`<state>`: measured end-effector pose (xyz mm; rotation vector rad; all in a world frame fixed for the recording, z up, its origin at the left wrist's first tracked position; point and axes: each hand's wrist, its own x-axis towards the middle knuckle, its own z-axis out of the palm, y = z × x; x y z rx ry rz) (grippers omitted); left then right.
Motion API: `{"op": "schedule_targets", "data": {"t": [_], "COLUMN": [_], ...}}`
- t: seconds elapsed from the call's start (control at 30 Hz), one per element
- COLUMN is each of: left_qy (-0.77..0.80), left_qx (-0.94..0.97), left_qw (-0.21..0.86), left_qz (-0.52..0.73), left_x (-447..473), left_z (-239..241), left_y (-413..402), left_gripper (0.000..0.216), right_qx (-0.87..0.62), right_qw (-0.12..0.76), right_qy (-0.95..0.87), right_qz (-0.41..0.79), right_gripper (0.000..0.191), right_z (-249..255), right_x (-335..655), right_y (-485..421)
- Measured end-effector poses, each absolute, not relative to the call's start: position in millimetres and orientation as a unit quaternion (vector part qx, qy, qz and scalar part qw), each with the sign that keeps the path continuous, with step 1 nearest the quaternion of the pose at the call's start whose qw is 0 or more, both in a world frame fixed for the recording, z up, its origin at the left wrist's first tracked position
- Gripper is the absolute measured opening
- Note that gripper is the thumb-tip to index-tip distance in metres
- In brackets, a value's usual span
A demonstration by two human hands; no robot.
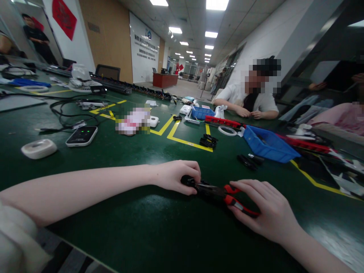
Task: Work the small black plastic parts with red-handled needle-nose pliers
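My right hand [264, 206] is closed around the red-and-black handles of a pair of pliers [240, 204]. The pliers' jaws point left, toward a small black part [189, 181] pinched in the fingers of my left hand [178, 175]. The jaws meet or overlap the black part; whether they grip it I cannot tell. Both hands are low over the green table [127, 227]. Beyond them lie several similar black parts [208, 141], and more black pieces [250, 161] rest to the right, in front of a blue bin [269, 146].
At left are a white device with green lights [82, 136], a white oval object [39, 148] and black cables [61, 112]. A phone [133, 121] lies ahead. Yellow tape [190, 144] marks the table. Across it sits a person in a white shirt [263, 104], near a red strip [224, 122].
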<state>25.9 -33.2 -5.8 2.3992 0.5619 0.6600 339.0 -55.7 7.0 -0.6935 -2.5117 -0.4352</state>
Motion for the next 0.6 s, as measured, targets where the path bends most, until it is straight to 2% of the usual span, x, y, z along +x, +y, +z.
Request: {"op": "schedule_targets", "data": {"t": [0.4,0.6], "left_qy": [0.197,0.178], "left_qx": [0.907,0.914], "left_qw": [0.275,0.265], "left_qz": [0.249,0.248], "left_x": [26,27], "left_z": [-4,-4], "left_y": [-36,-36], "left_gripper": [0.014,0.016], "right_qx": [-0.237,-0.236], "right_qw": [0.246,0.233], "right_qy": [-0.926,-0.931], "right_qz": [-0.161,-0.154], "right_gripper": [0.035,0.041], "right_z": [6,2], "right_x": [341,352], "right_y": [-54,-48]}}
